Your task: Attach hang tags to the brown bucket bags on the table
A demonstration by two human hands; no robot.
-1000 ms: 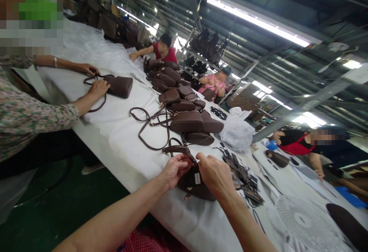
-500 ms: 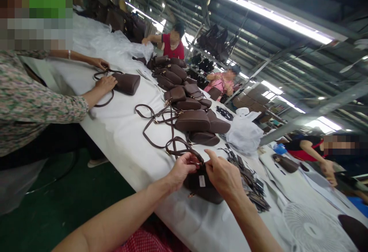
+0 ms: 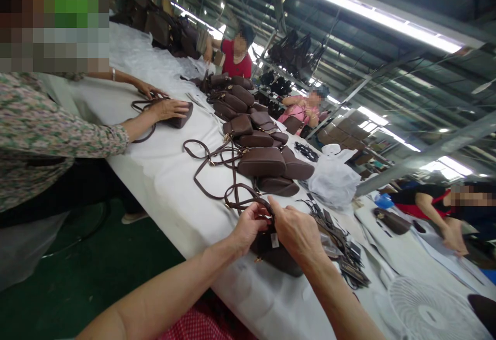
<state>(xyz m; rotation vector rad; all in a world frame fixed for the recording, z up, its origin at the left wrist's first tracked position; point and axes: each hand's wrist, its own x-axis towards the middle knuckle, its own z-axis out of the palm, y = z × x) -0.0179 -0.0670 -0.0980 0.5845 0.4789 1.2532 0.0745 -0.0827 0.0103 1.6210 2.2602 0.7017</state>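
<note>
A dark brown handbag point(image 3: 277, 257) with a small white label lies on the white table point(image 3: 174, 211) near its front edge. At the bag's top, my left hand point(image 3: 250, 229) is closed, with thumb and fingers pinching the base of the strap. Close beside it, my right hand point(image 3: 296, 229) is bent over the strap and the bag's top edge, its fingers closed and partly hidden. The brown strap point(image 3: 242, 195) loops away from both hands over the table. Just beyond is a pile of brown bags point(image 3: 261, 161) with tangled straps.
At the left a co-worker's hands rest on another brown bag point(image 3: 180, 118). On the right lie a bundle of dark straps point(image 3: 337, 242), a clear plastic bag point(image 3: 333, 177) and a white fan point(image 3: 426, 311). More people work farther back.
My right hand has shifted slightly left, closer to my left hand, its index finger now lower over the strap. The co-worker's nearer hand has moved right onto their bag.
</note>
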